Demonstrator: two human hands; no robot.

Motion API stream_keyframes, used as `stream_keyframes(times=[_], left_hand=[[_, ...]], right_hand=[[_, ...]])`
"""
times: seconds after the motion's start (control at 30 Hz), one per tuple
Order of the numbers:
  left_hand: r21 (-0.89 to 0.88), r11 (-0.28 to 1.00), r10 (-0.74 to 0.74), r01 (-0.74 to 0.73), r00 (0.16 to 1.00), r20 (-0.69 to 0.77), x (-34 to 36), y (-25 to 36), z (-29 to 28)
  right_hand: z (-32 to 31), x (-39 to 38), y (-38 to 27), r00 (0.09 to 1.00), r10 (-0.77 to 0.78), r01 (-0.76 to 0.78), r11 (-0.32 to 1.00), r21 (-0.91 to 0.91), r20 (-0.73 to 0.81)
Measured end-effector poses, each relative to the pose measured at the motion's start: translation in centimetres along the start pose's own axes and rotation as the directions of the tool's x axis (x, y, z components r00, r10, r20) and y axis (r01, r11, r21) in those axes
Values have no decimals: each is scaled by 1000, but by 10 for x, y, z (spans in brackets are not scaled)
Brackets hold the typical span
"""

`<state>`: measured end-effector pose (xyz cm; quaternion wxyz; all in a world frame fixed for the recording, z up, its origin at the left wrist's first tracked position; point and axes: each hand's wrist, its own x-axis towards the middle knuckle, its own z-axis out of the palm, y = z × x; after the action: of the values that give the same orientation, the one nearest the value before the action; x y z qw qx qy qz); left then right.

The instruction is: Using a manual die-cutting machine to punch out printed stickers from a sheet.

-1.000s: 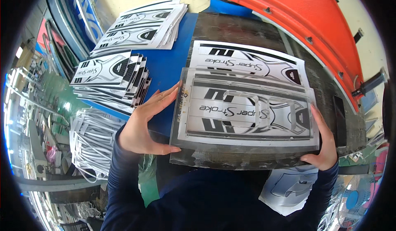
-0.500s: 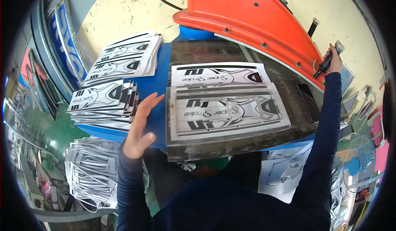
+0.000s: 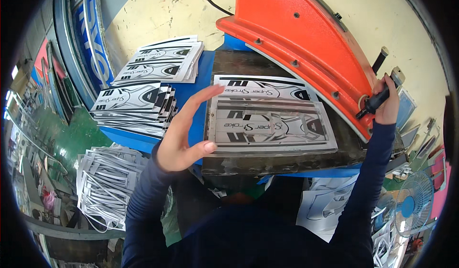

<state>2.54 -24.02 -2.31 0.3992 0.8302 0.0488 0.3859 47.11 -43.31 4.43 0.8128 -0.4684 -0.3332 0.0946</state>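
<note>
My right hand (image 3: 388,103) is closed round a black handle (image 3: 382,96) on the end of the orange machine arm (image 3: 301,38), at right. My left hand (image 3: 184,136) has its fingers open and apart, beside the left side of a clear template plate (image 3: 291,143). The plate lies over a printed black-and-white sheet on a dark board (image 3: 253,165). Another printed sheet (image 3: 263,84) shows just behind the plate. The arm's lower edge is above the board's back right part.
Printed-sheet stacks (image 3: 153,62) sit on a blue table (image 3: 124,136) at left. A heap of offcut strips (image 3: 105,186) is below left, and white sheets (image 3: 315,201) are below right. A fan (image 3: 413,201) stands at right. Blue-and-white sign panels (image 3: 91,38) lean at back left.
Both hands have left the plate's edges. My right hand went up to take hold of the handle, and the orange arm has swung nearer, toward me. My left hand has lifted open.
</note>
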Motion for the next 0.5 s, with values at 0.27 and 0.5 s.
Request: stream_keyframes(times=[0.27,0.5], left_hand=[[-48,983,183,-178,975,124,68,43,9],[180,891,403,-416,909,103,89,62,32]], right_hand=[[97,-112,-16,954,-141,215,938,-274,266],[97,-111,-28,737,-420,676,457,-578,530]])
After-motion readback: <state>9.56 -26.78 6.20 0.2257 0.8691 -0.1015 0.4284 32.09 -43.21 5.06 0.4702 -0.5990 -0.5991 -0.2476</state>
